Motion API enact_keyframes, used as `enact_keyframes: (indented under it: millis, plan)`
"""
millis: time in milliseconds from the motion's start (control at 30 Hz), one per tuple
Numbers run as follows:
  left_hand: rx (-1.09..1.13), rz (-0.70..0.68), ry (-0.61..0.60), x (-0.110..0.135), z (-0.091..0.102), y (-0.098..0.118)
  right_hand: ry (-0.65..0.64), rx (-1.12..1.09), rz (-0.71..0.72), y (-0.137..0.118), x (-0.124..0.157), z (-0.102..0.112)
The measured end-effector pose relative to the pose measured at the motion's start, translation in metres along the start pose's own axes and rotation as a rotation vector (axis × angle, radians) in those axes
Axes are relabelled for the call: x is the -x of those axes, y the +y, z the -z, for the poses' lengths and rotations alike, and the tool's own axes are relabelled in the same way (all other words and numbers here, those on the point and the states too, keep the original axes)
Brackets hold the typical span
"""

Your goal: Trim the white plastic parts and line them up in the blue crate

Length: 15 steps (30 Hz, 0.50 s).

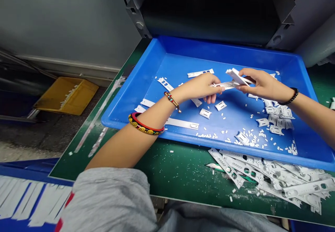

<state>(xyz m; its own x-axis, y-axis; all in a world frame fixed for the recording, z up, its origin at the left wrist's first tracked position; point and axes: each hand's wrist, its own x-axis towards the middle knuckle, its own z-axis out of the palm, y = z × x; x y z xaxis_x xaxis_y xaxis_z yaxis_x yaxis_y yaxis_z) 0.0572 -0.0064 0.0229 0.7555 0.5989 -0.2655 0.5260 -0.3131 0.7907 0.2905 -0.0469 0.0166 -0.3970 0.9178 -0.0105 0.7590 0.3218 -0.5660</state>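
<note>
My left hand (199,87) and my right hand (263,83) meet above a blue plastic tray (125,101). Between them runs a thin white perforated strip (225,84), pinched at one end by my left fingers. My right fingers grip a white plastic piece (237,76) at the strip's other end. Below my hands, loose white strips (178,122) and small white brackets (205,113) lie in the tray. Many tiny white chips (251,137) are scattered across its floor, and a cluster of brackets (277,118) sits to the right under my right wrist.
A heap of long white punched strips (269,176) lies on the green workbench (180,176) in front of the tray. A yellow tray (68,96) sits on the floor at left. Dark machine housing (209,12) rises behind the tray. White strips fill a blue container (28,199) at lower left.
</note>
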Motion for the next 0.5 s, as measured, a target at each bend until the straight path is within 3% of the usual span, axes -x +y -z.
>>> enact_keyframes:
  millis: [167, 500]
  plan:
    - [0.236, -0.028, -0.079, 0.003, -0.002, 0.003, 0.102, -0.044, -0.109, -0.009, -0.002, -0.010]
    - [0.259, -0.031, -0.089, 0.006, -0.002, 0.008, 0.162, -0.036, -0.097, -0.012, 0.002, -0.013]
